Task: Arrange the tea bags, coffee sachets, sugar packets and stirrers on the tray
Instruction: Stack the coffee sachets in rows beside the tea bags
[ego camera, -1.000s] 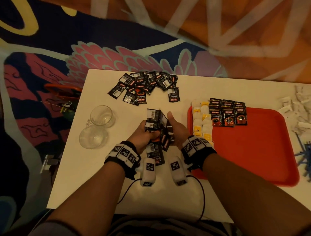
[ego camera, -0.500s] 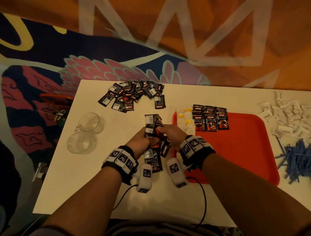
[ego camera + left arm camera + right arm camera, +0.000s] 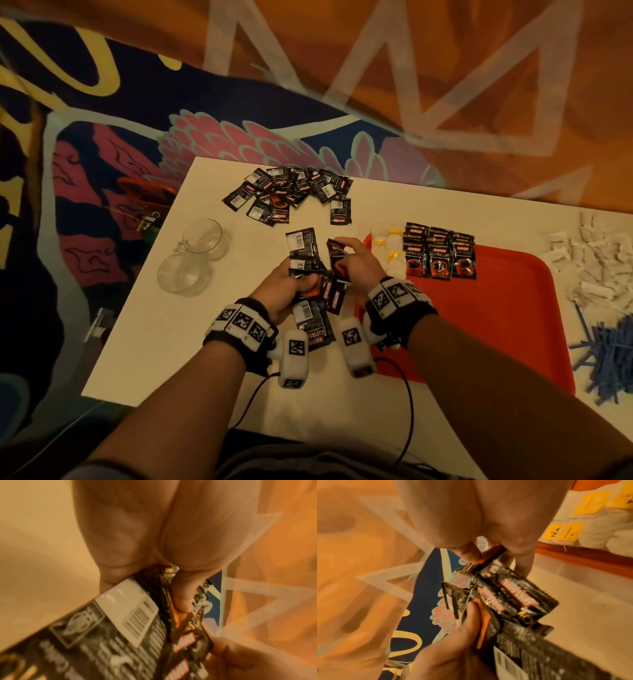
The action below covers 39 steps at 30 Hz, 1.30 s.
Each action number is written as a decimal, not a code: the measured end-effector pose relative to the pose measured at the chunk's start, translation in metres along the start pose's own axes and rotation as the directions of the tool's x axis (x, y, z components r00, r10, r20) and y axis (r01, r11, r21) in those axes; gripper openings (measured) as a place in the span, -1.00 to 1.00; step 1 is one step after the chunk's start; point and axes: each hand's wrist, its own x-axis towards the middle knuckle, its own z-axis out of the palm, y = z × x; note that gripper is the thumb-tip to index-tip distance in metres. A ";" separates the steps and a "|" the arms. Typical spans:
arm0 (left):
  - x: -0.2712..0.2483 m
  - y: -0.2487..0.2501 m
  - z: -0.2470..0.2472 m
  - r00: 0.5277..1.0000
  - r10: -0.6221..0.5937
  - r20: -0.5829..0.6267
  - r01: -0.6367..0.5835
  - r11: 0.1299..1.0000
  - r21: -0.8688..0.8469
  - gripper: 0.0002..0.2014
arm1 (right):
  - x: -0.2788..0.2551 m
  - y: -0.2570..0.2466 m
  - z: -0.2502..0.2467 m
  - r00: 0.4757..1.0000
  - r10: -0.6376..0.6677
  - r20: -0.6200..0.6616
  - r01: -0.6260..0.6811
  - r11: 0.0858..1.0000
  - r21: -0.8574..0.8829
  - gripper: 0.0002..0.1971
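Note:
My left hand grips a fanned bunch of black coffee sachets above the white table, just left of the red tray. My right hand pinches one sachet at the bunch's right side. In the left wrist view the thumb presses into the sachets; the right wrist view shows thumb and finger on a sachet. The tray's far left corner holds white tea bags with yellow tags and rows of coffee sachets.
A loose pile of coffee sachets lies at the table's far edge. Two glass cups stand at the left. White sugar packets and blue stirrers lie right of the tray. Patterned carpet surrounds the table.
The view has shifted, so the table sits lower and further left. My right hand has come off the bunch's side and now pinches a single sachet at its top right.

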 end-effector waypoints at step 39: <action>-0.016 -0.001 -0.011 0.889 0.107 -0.445 -0.205 0.962 -0.178 -0.80 | 0.000 0.002 0.003 0.994 0.029 -0.103 -0.024 0.999 0.047 -0.83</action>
